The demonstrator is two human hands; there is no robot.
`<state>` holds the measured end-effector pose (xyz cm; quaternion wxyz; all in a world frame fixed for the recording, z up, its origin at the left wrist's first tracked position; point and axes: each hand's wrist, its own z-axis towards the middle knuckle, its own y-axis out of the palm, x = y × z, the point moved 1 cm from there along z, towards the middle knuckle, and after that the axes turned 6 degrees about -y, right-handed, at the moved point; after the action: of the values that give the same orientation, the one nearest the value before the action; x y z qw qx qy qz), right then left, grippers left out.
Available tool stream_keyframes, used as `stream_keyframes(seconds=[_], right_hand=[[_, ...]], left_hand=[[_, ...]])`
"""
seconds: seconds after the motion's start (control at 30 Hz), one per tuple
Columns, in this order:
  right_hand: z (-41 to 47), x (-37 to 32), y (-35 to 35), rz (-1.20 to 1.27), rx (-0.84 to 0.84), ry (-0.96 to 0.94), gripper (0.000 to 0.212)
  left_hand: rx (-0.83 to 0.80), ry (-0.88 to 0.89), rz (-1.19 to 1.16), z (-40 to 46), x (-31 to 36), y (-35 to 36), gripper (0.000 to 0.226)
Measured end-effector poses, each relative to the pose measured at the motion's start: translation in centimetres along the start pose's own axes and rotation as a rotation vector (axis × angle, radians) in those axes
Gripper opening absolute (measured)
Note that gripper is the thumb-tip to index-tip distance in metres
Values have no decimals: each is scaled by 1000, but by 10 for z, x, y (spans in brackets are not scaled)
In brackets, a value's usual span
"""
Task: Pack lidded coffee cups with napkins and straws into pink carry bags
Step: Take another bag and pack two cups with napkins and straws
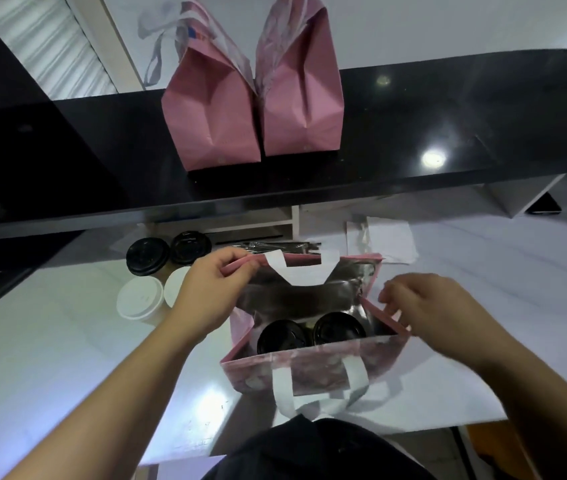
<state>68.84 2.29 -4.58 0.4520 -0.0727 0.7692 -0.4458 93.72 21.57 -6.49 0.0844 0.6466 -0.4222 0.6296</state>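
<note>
While the pink bag (313, 367) stands at the white counter's near edge (448, 415) with two black-lidded cups (310, 336) inside, my left hand (211, 292) pinches its far rim and my right hand (438, 313) pinches its right rim.

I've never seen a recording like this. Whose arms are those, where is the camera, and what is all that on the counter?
There is no machine here: a person wears a wide-angle camera on the head, looking down at their own hands. The left hand pinches the far rim of an open pink bag, and the right hand pinches its right rim. Two black-lidded cups stand inside. On the white counter to the left wait two more black-lidded cups and two white-lidded cups. Two closed pink bags stand on the black shelf behind.
</note>
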Motion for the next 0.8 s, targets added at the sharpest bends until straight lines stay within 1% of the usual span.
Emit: stream_keyframes(seconds=[0.03, 0.1, 0.23, 0.47, 0.6, 0.67, 0.73, 0.77, 0.8], right_hand=[[13, 8, -3, 33, 47, 46, 35], [44, 27, -5, -23, 118, 110, 28], [109, 69, 13, -232, 81, 142, 21], [184, 122, 38, -360, 15, 98, 42], [202, 137, 46, -411, -88, 126, 49], [206, 142, 48, -386, -51, 109, 43], [211, 146, 48, -359, -4, 103, 30], [212, 148, 47, -353, 4, 115, 27], [213, 150, 45, -357, 8, 130, 29]], left_hand=[[-1, 2, -13, 2, 1, 0, 11], [-2, -4, -31, 4, 0, 2, 11], [16, -29, -40, 8, -2, 6, 15], [28, -91, -66, 15, -3, 9, 14], [20, -127, -93, 20, -3, 8, 12], [14, -137, -105, 22, -4, 8, 9], [13, -142, -116, 23, -4, 10, 11], [13, -141, -115, 23, -4, 11, 12], [12, -139, -114, 23, -4, 11, 13]])
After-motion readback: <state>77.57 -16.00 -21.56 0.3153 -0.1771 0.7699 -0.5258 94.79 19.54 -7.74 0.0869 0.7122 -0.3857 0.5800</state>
